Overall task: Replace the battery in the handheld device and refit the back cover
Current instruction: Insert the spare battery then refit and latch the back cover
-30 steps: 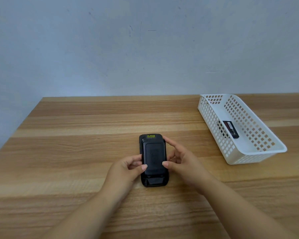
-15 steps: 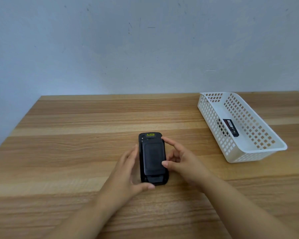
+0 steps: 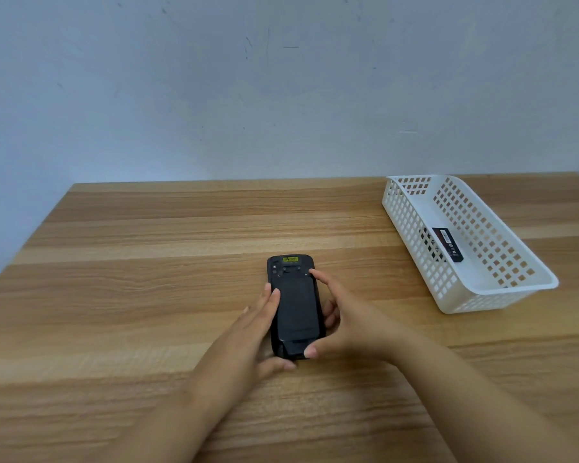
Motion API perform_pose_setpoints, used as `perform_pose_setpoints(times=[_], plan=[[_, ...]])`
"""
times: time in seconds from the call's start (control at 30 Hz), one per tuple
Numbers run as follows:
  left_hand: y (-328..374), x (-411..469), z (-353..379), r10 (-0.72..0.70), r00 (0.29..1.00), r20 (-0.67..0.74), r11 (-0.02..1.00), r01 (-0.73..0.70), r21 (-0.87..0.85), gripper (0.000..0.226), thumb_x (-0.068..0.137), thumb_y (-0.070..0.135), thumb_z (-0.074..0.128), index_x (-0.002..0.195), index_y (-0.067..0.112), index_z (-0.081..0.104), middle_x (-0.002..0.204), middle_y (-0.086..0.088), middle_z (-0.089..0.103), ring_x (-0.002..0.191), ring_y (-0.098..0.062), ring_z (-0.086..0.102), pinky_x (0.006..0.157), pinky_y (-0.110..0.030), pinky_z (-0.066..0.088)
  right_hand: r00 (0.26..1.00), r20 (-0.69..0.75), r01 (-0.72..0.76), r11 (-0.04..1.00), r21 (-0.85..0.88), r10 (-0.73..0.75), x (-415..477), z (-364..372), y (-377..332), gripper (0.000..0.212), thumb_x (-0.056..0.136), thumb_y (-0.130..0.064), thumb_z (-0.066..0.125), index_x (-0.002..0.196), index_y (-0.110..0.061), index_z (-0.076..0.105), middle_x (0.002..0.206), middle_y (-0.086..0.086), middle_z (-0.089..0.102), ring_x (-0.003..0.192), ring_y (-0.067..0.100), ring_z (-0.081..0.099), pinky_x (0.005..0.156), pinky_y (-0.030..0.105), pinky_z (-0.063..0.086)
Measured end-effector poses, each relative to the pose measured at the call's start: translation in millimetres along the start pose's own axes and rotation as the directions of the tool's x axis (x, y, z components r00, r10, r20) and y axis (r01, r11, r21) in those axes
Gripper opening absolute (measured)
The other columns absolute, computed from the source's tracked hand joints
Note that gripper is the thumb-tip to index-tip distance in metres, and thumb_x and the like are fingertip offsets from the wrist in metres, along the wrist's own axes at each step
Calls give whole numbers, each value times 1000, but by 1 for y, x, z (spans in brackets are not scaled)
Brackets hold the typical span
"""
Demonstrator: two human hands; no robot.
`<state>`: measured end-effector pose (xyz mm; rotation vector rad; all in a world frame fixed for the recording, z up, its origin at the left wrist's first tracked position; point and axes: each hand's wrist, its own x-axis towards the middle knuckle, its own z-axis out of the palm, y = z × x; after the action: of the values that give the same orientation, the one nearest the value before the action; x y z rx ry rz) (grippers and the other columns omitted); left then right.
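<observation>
A black handheld device (image 3: pixel 295 305) lies face down on the wooden table (image 3: pixel 147 262), with a small yellow label near its far end and the dark back cover (image 3: pixel 296 309) on its rear. My left hand (image 3: pixel 248 339) lies along the device's left side, fingers straight, thumb at the near end. My right hand (image 3: pixel 345 322) cups the right side, forefinger on the far right corner of the cover and thumb on the near end. A black battery (image 3: pixel 447 245) with a red label lies in the white basket (image 3: pixel 502 289).
The white perforated basket stands at the right of the table, its long side running away from me. A pale blue wall rises behind the table's far edge. Bare wood lies to the left of and beyond the device.
My left hand went from pinching the device's left edge to lying flat along it with the thumb at the near end. My right thumb slid down to the near end. The device stayed put.
</observation>
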<state>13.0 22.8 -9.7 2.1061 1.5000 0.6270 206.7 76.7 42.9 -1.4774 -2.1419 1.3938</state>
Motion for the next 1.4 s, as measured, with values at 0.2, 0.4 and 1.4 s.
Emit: perform_pose_setpoints(times=[0.2,0.4,1.4], plan=[[-2,0,2,-24,1000,0,1000,24,13,95,66,54,62,132,42,-6,145,20,-9,130,12,-7,109,-13,0,1000,-10,1,998,-62,-1,1,2,0,119,58,-33,86,144,-42,6,92,-14,52,85,1,55,77,15,43],[-1,0,3,8,1000,-12,1000,-8,30,94,61,59,56,136,33,5,145,12,-1,116,28,-14,101,-3,-7,1000,-19,-11,998,-66,9,1,1,-1,116,57,-31,87,144,-40,11,90,-16,52,81,-2,55,69,11,40],[-7,-1,8,132,981,-140,990,-124,64,87,69,78,32,135,21,23,144,0,22,128,17,0,103,-7,-7,994,65,-54,923,-381,86,3,3,-12,113,70,-42,76,148,-29,-5,148,-1,29,129,18,39,108,33,37]])
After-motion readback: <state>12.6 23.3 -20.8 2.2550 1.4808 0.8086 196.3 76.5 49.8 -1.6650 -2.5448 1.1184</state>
